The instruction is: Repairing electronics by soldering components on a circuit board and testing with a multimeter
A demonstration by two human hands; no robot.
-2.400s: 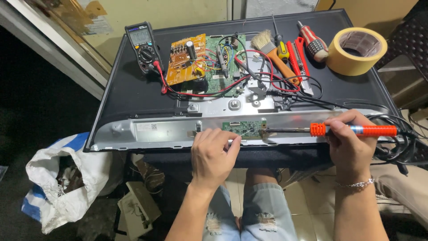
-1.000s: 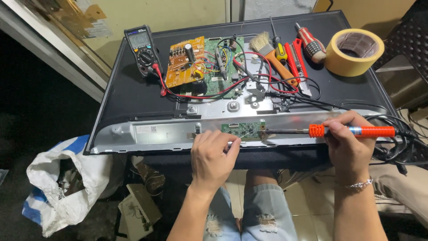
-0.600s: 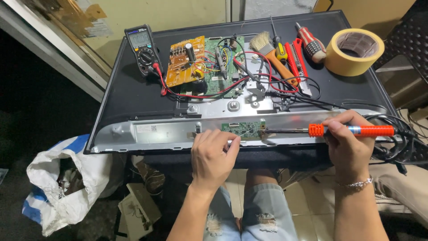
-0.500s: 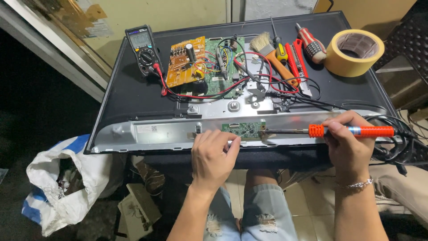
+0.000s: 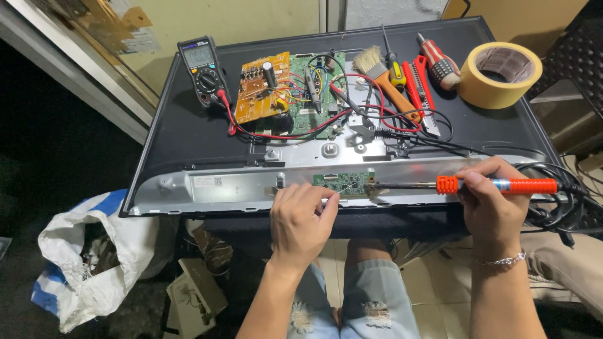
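Fingers: right hand (image 5: 490, 204) is clenched around the orange soldering iron (image 5: 496, 185); left hand (image 5: 303, 220) has curled fingertips pressing the metal frame edge (image 5: 220, 188), grasping nothing I can make out.
Soldering iron: lies level, tip pointing to 9 o'clock, touching the small green circuit strip (image 5: 342, 182).
Strip: just at 1 o'clock of the left hand.
Panel: black television back (image 5: 188, 132) carries everything.
Far side: multimeter (image 5: 202, 66) at 11 o'clock, orange board (image 5: 260, 88) beside it, brush (image 5: 380, 75), screwdrivers (image 5: 436, 59), masking tape roll (image 5: 499, 75) at 1 o'clock.
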